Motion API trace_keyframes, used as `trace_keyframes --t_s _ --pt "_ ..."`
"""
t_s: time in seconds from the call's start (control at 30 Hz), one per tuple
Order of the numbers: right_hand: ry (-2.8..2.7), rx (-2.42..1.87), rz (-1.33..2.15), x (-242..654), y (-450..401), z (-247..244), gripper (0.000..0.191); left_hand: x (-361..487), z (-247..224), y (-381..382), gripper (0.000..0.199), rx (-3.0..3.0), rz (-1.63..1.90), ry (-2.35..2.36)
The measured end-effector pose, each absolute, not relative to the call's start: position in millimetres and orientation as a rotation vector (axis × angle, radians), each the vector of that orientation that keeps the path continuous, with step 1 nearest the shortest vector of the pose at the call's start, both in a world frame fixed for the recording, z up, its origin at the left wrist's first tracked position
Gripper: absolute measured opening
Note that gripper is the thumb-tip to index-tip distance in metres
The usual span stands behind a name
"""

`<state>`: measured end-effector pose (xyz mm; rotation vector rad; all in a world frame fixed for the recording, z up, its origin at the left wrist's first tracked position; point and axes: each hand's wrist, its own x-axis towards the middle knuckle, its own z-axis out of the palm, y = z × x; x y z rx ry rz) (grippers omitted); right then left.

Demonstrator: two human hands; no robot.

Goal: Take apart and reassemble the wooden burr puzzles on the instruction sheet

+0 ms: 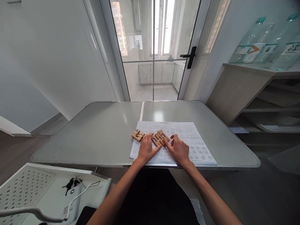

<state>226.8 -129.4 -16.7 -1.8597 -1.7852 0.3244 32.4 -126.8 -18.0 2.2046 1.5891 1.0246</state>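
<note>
Several notched wooden puzzle pieces (pixel 161 136) lie side by side on a printed sheet (pixel 197 143) on the table. My left hand (pixel 146 148) rests on the sheet at their left, fingers stretched forward and thumb spread along their near side. On the right, my right hand (pixel 178 150) touches the near edge of these pieces with an extended index finger, its other fingers partly curled. Beyond the left hand, at the sheet's left edge, sits a second cluster of notched wooden pieces (pixel 138 135). Fingertips hide parts of the pieces.
The grey folding table (pixel 105 134) has a seam across its middle. A white perforated tray (pixel 30 178) at lower left holds keys (pixel 70 184), a white power bank (pixel 72 200) and a cable. Plastic bottles (pixel 253 43) stand on a shelf at right, near a glass door (pixel 145 75).
</note>
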Motion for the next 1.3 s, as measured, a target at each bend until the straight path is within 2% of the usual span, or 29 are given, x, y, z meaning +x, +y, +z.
trace_keyframes --t_s 0.27,0.53,0.8,1.3 --pt "-1.972 -1.549 0.354 228 -132 -21 0.030 33 -20 -127 0.062 2.224 1.050 1.585" --pt "-1.920 -1.586 0.403 227 -130 -21 0.031 32 -19 -127 0.065 2.216 1.034 1.566" --pt "-1.889 -1.599 0.472 228 -129 -19 0.025 31 -19 -128 0.079 2.169 1.043 1.555" --pt "-1.877 -1.600 0.518 229 -131 -15 0.020 31 -5 -137 0.080 2.138 1.104 1.435"
